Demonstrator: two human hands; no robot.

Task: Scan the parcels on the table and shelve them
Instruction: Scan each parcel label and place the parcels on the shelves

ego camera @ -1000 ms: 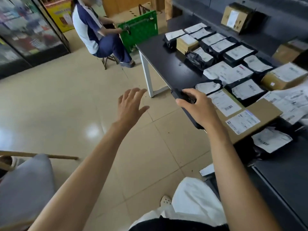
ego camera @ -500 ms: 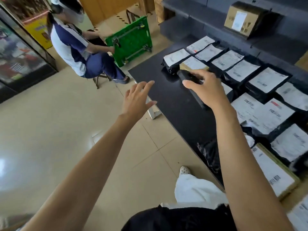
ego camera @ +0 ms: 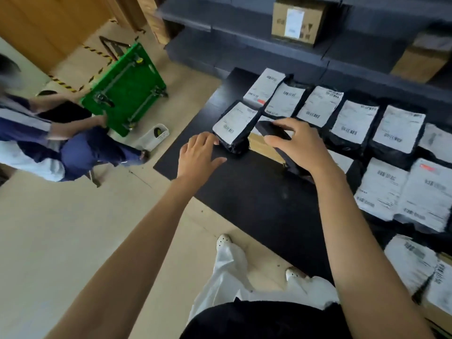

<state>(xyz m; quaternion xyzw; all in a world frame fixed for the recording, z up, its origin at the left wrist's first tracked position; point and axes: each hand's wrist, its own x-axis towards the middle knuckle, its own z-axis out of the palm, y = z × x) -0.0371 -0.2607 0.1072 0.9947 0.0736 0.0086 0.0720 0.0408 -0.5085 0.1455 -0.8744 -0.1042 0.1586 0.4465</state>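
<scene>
Ten o'clock: a white plastic tray [ego camera: 148,143] holds a dark roll [ego camera: 156,131]. Our left hand [ego camera: 198,155] spreads beside a black bagged parcel [ego camera: 234,126] on the black table [ego camera: 244,192]; our right hand [ego camera: 300,148] grips a black scanner [ego camera: 271,129]. One o'clock: the dark shelf [ego camera: 232,23] holds a brown cardboard box [ego camera: 297,19].

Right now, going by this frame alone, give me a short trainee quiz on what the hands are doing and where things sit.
1. True or false: the right hand grips the scanner above the parcels.
2. Pick one. The left hand is: A) open, close to the end parcel; B) curled round a box; C) in a pocket.
3. Fill in: the cardboard box with the white label stands on the dark ___.

Key: 1 true; 2 A; 3 shelf.
</scene>
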